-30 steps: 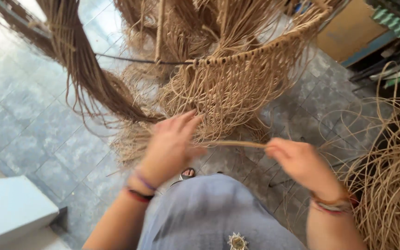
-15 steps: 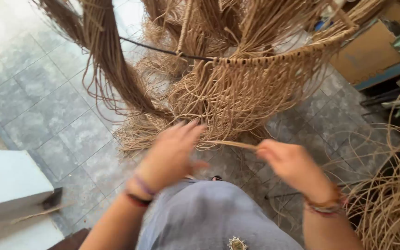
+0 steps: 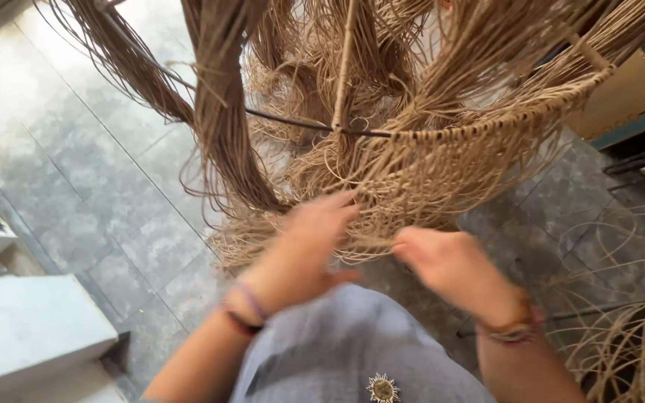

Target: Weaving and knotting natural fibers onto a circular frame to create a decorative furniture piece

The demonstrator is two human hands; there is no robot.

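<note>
Both hands working low at the weave: left hand (image 3: 304, 250) spread loosely, fingertips brushing loose rattan strands (image 3: 382, 186); right hand (image 3: 453, 272) blurred, seemingly pinching one strand, grip hard to confirm. Woven band (image 3: 502, 130) along the frame rim partly finished, many strands hanging unwoven above the tiled floor (image 3: 91, 186), just ahead of both hands.

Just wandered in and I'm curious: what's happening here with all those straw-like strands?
A person is working tan fibre strands that hang from a woven band on a dark frame. The left hand reaches into the loose ends with spread fingers, and the right hand is beside it, pinching a few strands. Both hands are blurred. More fibre lies coiled at the right, over a grey tiled floor.
</note>
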